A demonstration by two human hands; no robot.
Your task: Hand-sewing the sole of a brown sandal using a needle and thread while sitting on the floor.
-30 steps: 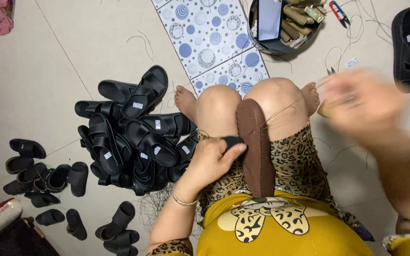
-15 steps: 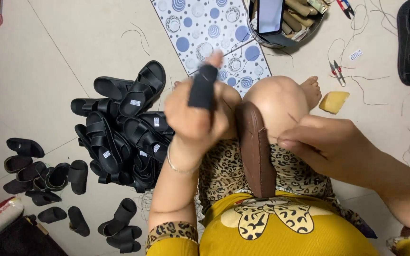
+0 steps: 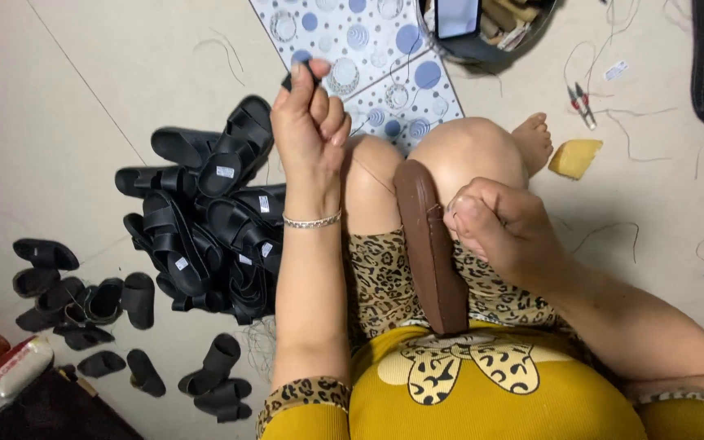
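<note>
Floor-level setup, pale tile floor [image 3: 107, 90], person seated. Left hand [image 3: 310, 114] raised, grip pinched shut on a small black strap piece [image 3: 299, 75], keeping a thread [image 3: 372, 173] taut. Right hand [image 3: 505, 228] fisted tight against the brown sole [image 3: 429, 244], which is wedged between the knees to steady it. Pile of black sandal uppers [image 3: 205, 220] sits just beside the left thigh, within reach.

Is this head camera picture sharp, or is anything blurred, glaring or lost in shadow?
Head view: even, soft indoor light; both the left hand and the right hand look sharp. The pale floor shows no strong glare, only a faint shadow near the yellow block. The pile of black sandals is dark, so little detail shows. Edges bend slightly from the wide lens.
</note>
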